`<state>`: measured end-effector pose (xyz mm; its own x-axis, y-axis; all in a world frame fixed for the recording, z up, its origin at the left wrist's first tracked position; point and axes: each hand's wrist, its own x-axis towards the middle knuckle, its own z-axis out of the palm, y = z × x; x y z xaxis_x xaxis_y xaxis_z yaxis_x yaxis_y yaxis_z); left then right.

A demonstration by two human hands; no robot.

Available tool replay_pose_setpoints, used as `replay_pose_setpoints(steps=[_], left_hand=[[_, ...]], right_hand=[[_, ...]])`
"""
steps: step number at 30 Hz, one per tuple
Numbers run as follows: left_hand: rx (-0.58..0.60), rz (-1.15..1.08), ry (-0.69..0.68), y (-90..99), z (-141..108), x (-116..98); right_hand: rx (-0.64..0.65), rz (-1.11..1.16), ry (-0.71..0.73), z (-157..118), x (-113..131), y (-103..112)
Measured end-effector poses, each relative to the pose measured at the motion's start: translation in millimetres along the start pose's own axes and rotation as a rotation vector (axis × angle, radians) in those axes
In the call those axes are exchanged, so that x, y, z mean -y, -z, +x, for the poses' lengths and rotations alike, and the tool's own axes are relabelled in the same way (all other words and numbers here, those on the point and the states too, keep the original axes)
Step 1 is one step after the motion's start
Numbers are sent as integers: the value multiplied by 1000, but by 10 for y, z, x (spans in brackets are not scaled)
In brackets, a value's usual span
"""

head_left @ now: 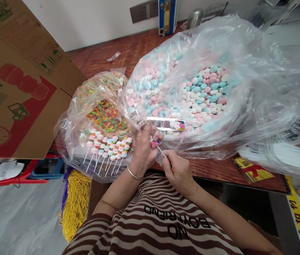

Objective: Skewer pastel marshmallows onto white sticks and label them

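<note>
Near the table's front edge, my left hand is closed round a clear printed candy wrapper. Pink and blue shows at its fingers, on the head of a lollipop, mostly hidden by the hand. My right hand pinches the lower end of its white stick, with clear plastic beside the fingertips. Left of my hands, several marshmallow lollipops lie in a row on a bag of colourful ring-shaped candy. Behind them, a flat printed wrapper rests on a large clear bag of pink, blue and white marshmallows.
A tall cardboard box stands at the left. Loose plastic spreads over the right side of the wooden table. A blue box and a metal container are by the wall. Gold fringe hangs below.
</note>
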<state>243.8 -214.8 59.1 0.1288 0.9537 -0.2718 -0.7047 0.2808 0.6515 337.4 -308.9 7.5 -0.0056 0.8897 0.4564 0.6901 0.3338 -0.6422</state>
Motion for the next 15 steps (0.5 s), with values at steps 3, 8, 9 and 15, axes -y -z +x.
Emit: replay_pose_setpoints(steps=[3,8,9,15], left_hand=[[37,52,58,22,-150,250],[93,240,70,243,-303,388],[101,326,34,292,-308,365],[1,851,-248,386,-306,194]], right_hand=[[-68,-51,-41,50,-28,-40],[-110,-79,-91,57,-121,18],[-119,-87,-82,48,-126,32],[-154,-118,-38,5,-61,16]])
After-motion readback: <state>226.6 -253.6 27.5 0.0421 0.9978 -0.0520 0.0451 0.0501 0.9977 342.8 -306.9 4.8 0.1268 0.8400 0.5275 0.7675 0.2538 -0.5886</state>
